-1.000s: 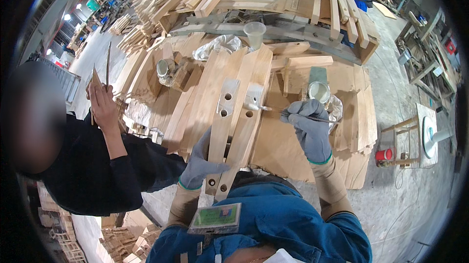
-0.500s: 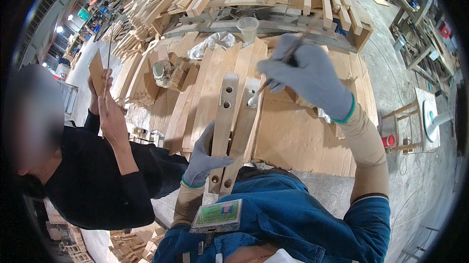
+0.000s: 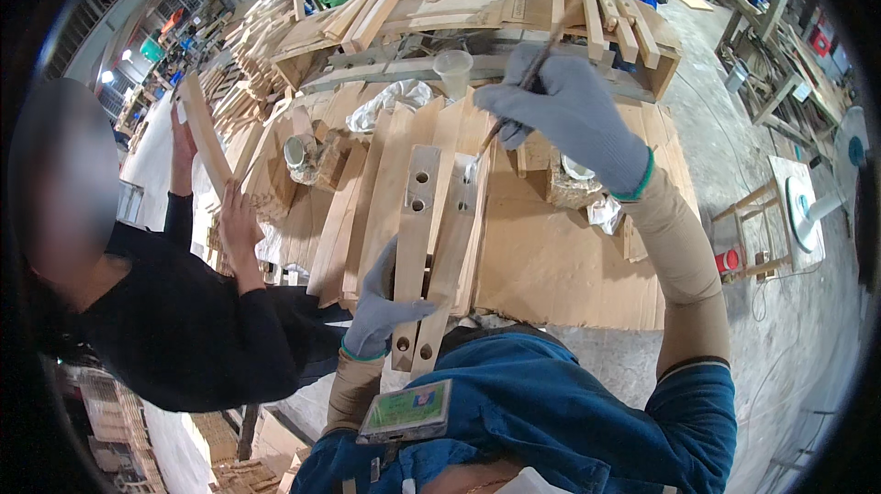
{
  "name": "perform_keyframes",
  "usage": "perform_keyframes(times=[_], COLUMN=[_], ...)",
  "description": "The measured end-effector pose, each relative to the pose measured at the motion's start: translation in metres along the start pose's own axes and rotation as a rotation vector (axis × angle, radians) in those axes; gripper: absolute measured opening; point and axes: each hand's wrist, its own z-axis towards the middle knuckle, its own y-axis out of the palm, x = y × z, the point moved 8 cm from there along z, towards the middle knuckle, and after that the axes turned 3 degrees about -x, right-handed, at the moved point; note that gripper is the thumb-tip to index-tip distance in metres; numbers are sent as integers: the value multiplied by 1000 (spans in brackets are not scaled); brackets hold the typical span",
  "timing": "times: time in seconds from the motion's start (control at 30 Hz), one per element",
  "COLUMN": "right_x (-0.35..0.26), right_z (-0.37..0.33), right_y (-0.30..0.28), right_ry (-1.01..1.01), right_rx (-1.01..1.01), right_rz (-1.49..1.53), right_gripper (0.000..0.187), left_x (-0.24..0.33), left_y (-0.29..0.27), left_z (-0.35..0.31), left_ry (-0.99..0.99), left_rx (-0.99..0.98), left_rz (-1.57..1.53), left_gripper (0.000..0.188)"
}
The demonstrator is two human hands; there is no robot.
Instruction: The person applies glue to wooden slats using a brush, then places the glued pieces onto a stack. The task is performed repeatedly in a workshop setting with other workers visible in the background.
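To the left of the two drilled wooden slats (image 3: 431, 246), a co-worker in a black sleeve (image 3: 184, 329) holds a curved wooden piece (image 3: 206, 141) upright between both hands. The slats lie side by side on the table (image 3: 560, 265), their near ends overhanging its front edge toward the person. The left hand (image 3: 381, 306), in a grey glove, is closed around the slats' near ends from the left, thumb laid across the top. Beyond the slats' far ends stands a clear plastic cup (image 3: 454, 72). The right hand (image 3: 574, 113), also gloved, grips a thin brush (image 3: 514, 99) like a pen, its tip touching the right slat's far end. Right of the slats sits a small pot (image 3: 578, 173), just below that hand.
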Motion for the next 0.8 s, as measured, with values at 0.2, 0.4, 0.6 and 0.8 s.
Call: perform_keyframes(times=[0.2, 0.4, 0.6, 0.8], right_x=[-12, -21, 6, 54], right_z=[-5, -10, -12, -44], right_y=[20, 16, 3, -18], right_ry=[-117, -322, 150, 165], right_rx=[-120, -34, -28, 248], right_rz=[-236, -172, 40, 718], right_gripper=[36, 36, 28, 14], left_x=[-8, -5, -5, -4], left_y=[-1, 4, 2, -7], left_z=[1, 5, 7, 8], left_ry=[59, 145, 113, 104], left_rx=[-50, -95, -79, -46], left_rz=[39, 151, 48, 43], left_gripper=[93, 93, 92, 90])
